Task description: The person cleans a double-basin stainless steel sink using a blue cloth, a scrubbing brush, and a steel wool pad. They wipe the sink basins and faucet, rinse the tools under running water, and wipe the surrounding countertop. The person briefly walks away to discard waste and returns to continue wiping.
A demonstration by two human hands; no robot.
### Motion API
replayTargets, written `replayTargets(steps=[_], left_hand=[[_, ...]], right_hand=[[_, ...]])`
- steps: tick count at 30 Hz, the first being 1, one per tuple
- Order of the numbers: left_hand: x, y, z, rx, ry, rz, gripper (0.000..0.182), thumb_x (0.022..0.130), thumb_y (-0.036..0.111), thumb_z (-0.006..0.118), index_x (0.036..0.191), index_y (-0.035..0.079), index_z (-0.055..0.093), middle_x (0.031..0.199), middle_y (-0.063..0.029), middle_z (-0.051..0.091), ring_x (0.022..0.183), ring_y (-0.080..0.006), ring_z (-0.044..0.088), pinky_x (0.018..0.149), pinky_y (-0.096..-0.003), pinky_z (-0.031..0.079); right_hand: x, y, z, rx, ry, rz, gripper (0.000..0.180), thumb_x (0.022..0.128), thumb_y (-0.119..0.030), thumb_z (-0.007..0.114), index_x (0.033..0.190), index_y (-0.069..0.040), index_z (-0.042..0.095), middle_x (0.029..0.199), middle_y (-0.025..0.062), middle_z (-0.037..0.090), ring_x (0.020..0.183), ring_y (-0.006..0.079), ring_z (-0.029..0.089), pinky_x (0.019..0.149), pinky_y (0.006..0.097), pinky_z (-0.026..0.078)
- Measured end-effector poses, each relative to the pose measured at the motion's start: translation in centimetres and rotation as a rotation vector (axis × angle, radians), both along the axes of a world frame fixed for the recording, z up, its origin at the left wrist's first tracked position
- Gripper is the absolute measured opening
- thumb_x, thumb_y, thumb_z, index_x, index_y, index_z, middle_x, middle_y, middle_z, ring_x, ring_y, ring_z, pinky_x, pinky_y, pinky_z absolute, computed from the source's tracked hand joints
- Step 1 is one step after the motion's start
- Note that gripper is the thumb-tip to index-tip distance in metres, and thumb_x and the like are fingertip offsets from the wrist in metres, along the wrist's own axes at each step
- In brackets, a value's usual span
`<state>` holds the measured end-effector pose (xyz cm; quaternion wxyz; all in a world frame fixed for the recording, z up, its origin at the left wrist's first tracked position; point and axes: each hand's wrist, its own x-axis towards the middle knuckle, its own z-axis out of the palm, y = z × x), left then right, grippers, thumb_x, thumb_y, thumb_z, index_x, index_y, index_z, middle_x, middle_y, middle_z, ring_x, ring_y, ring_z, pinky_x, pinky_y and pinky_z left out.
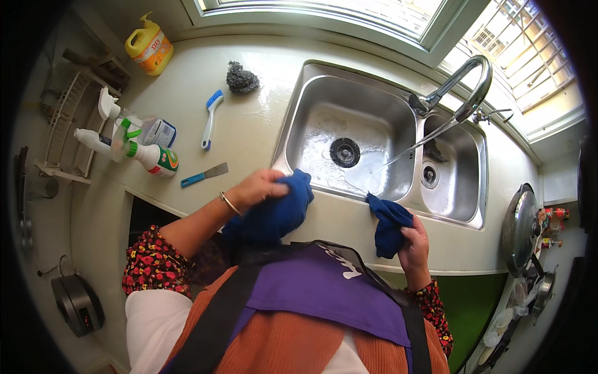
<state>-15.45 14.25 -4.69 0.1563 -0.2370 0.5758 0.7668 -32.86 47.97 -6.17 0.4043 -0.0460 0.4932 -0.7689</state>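
Note:
My left hand grips a bunched dark-blue cloth over the counter's front edge, left of the sink; its lower part hangs towards my apron. Pinched in my right hand is a smaller dark-blue cloth, one corner of which points up at the sink's front rim. Counter shows between the two cloths. Ahead of both hands is the large stainless-steel sink basin with a dark drain strainer. Water streams from the chrome faucet into this basin.
A smaller basin adjoins on the right, near a glass pot lid. On the left counter lie a steel-wool scourer, a blue-and-white brush and a scraper. Spray bottles and a yellow detergent jug stand beyond.

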Motion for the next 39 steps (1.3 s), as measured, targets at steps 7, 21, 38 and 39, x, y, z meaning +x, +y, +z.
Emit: replayTargets(steps=[7,21,38,39], left_hand=[[-4.0,-10.4,-0.3,-1.323,-0.035,0.435,0.048,0.082,0.036,0.059,0.11,-0.002,0.056,0.098,-0.0167,0.063,0.093,-0.0323,0.058,0.085,-0.04,0.045],[-15.9,-16.8,-9.0,-1.843,0.171,0.344,0.046,0.082,0.024,0.06,0.123,0.006,0.048,0.132,-0.0139,0.043,0.119,-0.0324,0.042,0.095,-0.0439,0.037],[-14.8,-13.3,-7.6,-1.857,-0.03,0.171,0.062,0.073,0.041,0.064,0.126,0.014,0.048,0.128,-0.013,0.043,0.118,-0.0349,0.039,0.096,-0.0488,0.034],[-14.8,-14.3,-7.9,-1.871,0.015,0.214,0.058,0.074,0.039,0.063,0.125,0.013,0.049,0.127,-0.0123,0.045,0.117,-0.033,0.04,0.095,-0.0467,0.036]], right_hand=[[1.1,0.6,-1.1,0.103,0.066,0.011,0.043,0.077,0.001,0.046,0.12,0.004,0.048,0.111,0.0111,0.058,0.102,0.019,0.056,0.093,0.0317,0.042],[2.3,0.2,-2.3,0.279,0.124,0.033,0.042,0.076,0.004,0.051,0.117,0.003,0.051,0.108,0.0062,0.059,0.098,0.0133,0.055,0.09,0.0262,0.041],[2.4,2.6,-1.3,0.622,1.389,0.386,0.046,0.061,-0.008,0.068,0.106,-0.007,0.058,0.113,0.014,0.054,0.102,0.0352,0.05,0.09,0.0442,0.039],[2.5,2.7,-1.5,0.636,1.391,0.38,0.045,0.061,-0.009,0.068,0.104,-0.007,0.059,0.112,0.0135,0.054,0.102,0.0345,0.05,0.089,0.0439,0.04]])
